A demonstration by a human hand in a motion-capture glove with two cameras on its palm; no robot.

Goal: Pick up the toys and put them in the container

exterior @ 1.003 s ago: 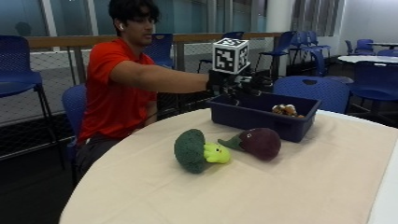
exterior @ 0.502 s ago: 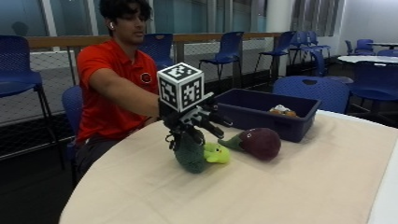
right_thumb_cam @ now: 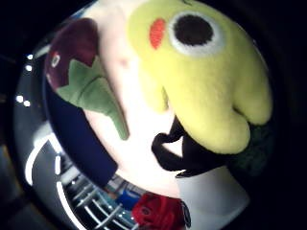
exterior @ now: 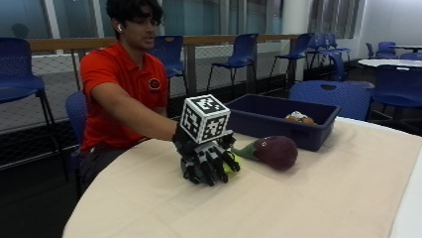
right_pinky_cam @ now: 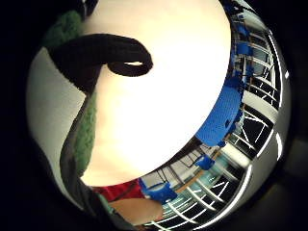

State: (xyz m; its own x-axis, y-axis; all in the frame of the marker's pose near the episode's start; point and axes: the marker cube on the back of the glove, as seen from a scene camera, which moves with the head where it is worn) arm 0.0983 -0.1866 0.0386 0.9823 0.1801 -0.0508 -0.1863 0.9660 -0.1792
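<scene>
In the outside view my gloved right hand (exterior: 207, 162) rests on top of the green and yellow broccoli toy (exterior: 229, 169) on the table, with the fingers curled down round it. The toy is mostly hidden under the hand. Its yellow face (right_thumb_cam: 206, 81) fills the thumb side palm view, and its green fuzz (right_pinky_cam: 86, 130) edges the little finger side view. The purple eggplant toy (exterior: 274, 151) lies just beside it, toward the bin, and also shows as the eggplant (right_thumb_cam: 72, 48). The dark blue container (exterior: 267, 124) stands behind them with a small toy (exterior: 298, 118) inside.
The round table (exterior: 296, 203) has a cream cloth, with bare surface in front of and right of the toys. The person in a red shirt (exterior: 119, 89) sits at the far side. Blue chairs (exterior: 330, 94) stand behind the table.
The hand left the bin, crossed to the broccoli toy and has now come down onto it, fingers closing round it. The eggplant toy and bin have not moved.
</scene>
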